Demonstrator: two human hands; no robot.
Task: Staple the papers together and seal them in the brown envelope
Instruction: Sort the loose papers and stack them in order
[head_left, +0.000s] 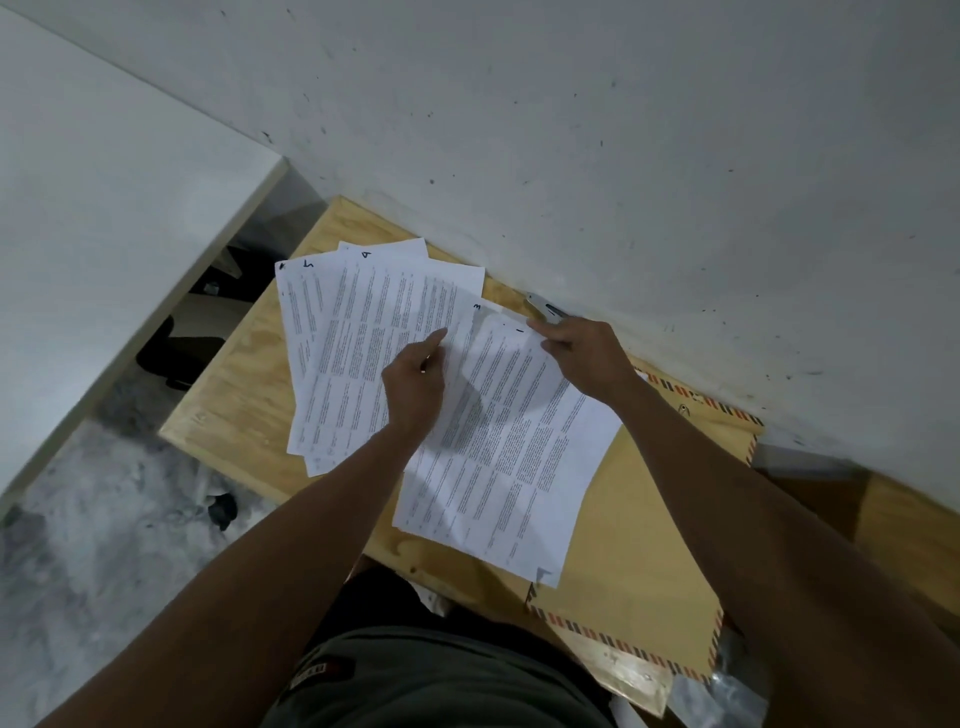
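Both hands (415, 384) (584, 358) on papers (498, 436), envelope (639, 561) beneath.

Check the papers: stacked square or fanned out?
Fanned out. The papers lie spread, overlapping at different angles on the wooden table, numbered corners showing separately. The right hand pinches one sheet's corner.

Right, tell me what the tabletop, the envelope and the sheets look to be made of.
Tabletop: looks like plywood, pale and unpainted, with visible grain and a layered edge.
Brown envelope: kraft-type paper, matte tan, with a red-and-dark striped airmail border.
Sheets: thin white printer paper, matte, covered in printed text; the top one curls where the right hand pinches its corner.
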